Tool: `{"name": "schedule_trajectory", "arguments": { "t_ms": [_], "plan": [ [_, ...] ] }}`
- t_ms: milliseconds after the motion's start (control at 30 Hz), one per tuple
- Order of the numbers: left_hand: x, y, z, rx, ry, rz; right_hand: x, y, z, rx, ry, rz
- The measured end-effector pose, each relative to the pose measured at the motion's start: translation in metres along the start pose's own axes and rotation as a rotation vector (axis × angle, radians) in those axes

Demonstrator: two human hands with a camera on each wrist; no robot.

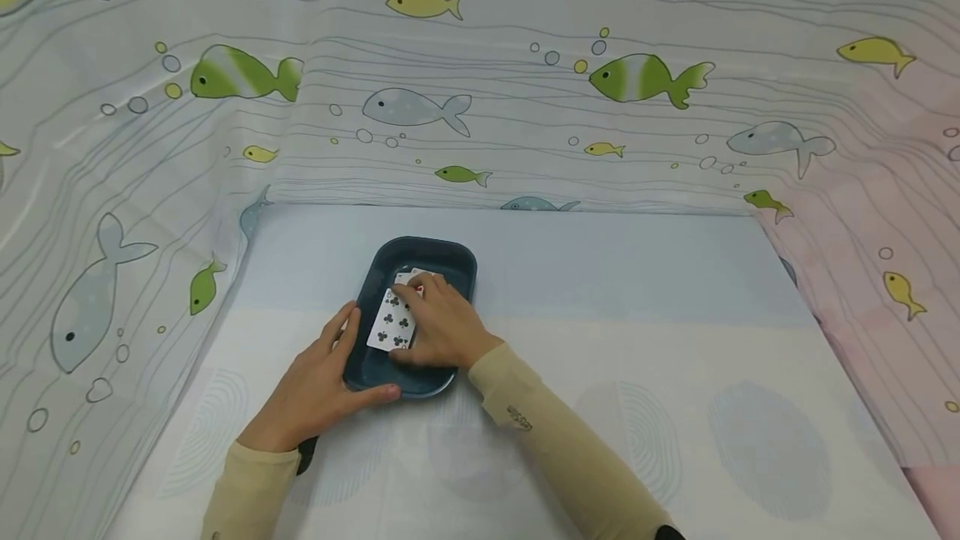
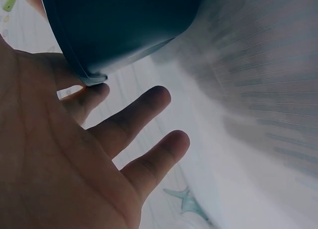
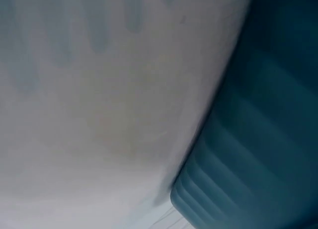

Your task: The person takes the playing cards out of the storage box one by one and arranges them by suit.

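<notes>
A dark teal tray (image 1: 427, 248) with rounded corners holds playing cards (image 1: 387, 322); the top card shows black clubs, and other white card edges show beyond it. My right hand (image 1: 442, 323) reaches over the right rim and grips the cards, with the thumb at their near end and the fingers at the far end, covering part of them. At the tray's near left corner, my left hand (image 1: 315, 386) touches the rim, fingers along the left side and thumb along the near side. In the left wrist view its fingers (image 2: 130, 120) are spread and fairly straight beside the tray wall.
The tray stands on a pale patterned cloth (image 1: 600, 273) over the table. A curtain with fish prints (image 1: 517, 140) rises behind and on both sides. Ribbed tray wall (image 3: 238, 154) fills the right of the right wrist view.
</notes>
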State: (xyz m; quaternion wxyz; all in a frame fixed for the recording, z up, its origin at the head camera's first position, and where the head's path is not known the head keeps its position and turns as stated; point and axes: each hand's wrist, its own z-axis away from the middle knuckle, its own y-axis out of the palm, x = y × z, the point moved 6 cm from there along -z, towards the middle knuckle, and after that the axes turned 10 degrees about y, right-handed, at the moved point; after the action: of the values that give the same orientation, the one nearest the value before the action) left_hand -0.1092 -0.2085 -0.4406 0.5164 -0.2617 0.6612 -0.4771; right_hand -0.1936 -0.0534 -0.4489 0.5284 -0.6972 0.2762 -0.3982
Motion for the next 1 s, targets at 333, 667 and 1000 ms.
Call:
{"name": "schedule_trajectory", "arguments": {
  "t_ms": [333,667,1000],
  "plan": [
    [0.000,-0.001,-0.001,0.000,0.006,-0.006,-0.003,-0.011,0.008,-0.020,-0.036,-0.153],
    [0.001,0.001,0.000,0.009,-0.017,-0.001,-0.013,-0.043,0.020,-0.101,-0.042,-0.315],
    [0.000,0.002,0.000,0.004,-0.013,0.010,-0.041,-0.074,0.032,-0.147,0.004,-0.375]
  ]
}}
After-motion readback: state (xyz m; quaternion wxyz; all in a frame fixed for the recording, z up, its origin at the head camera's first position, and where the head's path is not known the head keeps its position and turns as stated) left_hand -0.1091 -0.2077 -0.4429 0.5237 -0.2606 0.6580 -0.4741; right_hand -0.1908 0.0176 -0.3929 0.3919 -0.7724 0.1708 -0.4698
